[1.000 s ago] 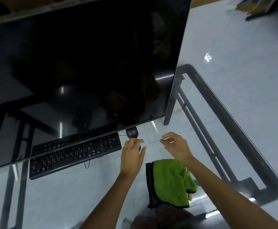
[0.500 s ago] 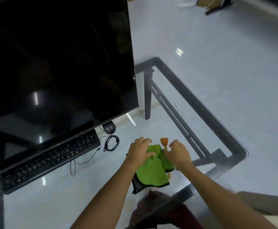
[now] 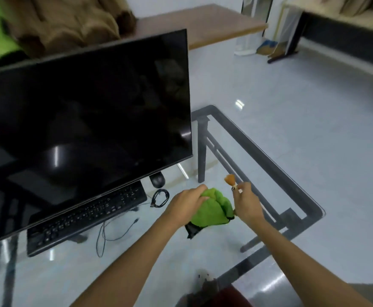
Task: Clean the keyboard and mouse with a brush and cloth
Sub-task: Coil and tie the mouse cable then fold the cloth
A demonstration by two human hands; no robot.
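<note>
My left hand [image 3: 186, 203] grips the bunched green cloth [image 3: 213, 210] with a black edge, lifted a little off the glass table [image 3: 269, 169]. My right hand [image 3: 246, 201] pinches a small brush [image 3: 230, 181] with orange bristles pointing up and away, just right of the cloth. The black keyboard [image 3: 88, 218] lies to the left, partly under the monitor's lower edge. The black mouse [image 3: 157, 180] sits beyond the keyboard's right end, half hidden by the monitor.
A large dark monitor [image 3: 81, 120] fills the left. A coiled black cable [image 3: 160, 197] lies between mouse and cloth, and a loose cable [image 3: 114, 231] trails in front of the keyboard. The table's dark metal frame shows through the glass. A wooden desk [image 3: 203, 27] stands behind.
Both hands left the mouse area and came to the cloth. The left hand has gathered and lifted the cloth; the right hand has picked up the brush from beside it.
</note>
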